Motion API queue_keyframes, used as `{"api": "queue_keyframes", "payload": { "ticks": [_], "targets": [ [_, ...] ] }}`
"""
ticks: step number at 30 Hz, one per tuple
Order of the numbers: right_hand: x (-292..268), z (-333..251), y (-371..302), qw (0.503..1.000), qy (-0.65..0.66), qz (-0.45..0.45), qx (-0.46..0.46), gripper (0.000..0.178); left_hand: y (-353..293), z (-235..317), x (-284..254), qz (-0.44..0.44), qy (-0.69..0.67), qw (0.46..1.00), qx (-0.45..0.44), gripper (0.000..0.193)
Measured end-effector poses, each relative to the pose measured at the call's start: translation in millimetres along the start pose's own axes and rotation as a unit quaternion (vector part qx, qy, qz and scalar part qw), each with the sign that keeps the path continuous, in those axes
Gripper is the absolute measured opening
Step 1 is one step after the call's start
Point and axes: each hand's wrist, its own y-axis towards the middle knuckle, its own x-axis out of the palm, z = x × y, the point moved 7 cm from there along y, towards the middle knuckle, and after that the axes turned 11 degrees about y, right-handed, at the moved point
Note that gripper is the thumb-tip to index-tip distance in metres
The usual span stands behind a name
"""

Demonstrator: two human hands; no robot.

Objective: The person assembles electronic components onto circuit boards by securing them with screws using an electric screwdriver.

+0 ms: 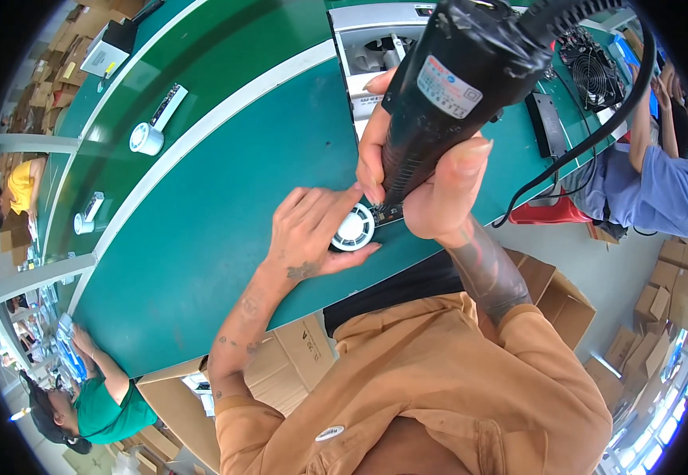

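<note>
Perhaps the black electric screwdriver (454, 103), clamped in the right hand (443, 198), could slip if the left hand (308, 229), closed around the white slotted disc (353, 227) near the front edge of the tabletop (225, 198), loosens.

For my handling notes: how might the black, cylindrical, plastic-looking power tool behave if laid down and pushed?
The black power tool looks hard-cased, so probably stiff. Its rounded body might roll, though the ribbed black cord at its end could resist.
</note>
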Motion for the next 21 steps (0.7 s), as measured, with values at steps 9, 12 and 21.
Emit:
{"api": "queue_keyframes", "payload": {
  "ticks": [9, 12, 21],
  "targets": [
    [-0.7, 12.8, -10.8, 0.998, 0.031, -0.033, 0.031, 0.103, 2.2, -4.9, 4.0, 0.024, -0.079, 0.996, -0.034, 0.061],
    [-0.4, 12.8, -8.1, 1.000, -0.005, -0.007, 0.019, 0.103, 4.9, -2.7, 3.1, 0.041, -0.084, 0.996, -0.004, 0.055],
    [-25.6, -6.4, 9.9, 0.999, 0.037, -0.039, 0.009, 0.087, 2.6, 0.9, 14.5, 0.045, -0.063, 0.997, -0.005, 0.069]
  ]
}}
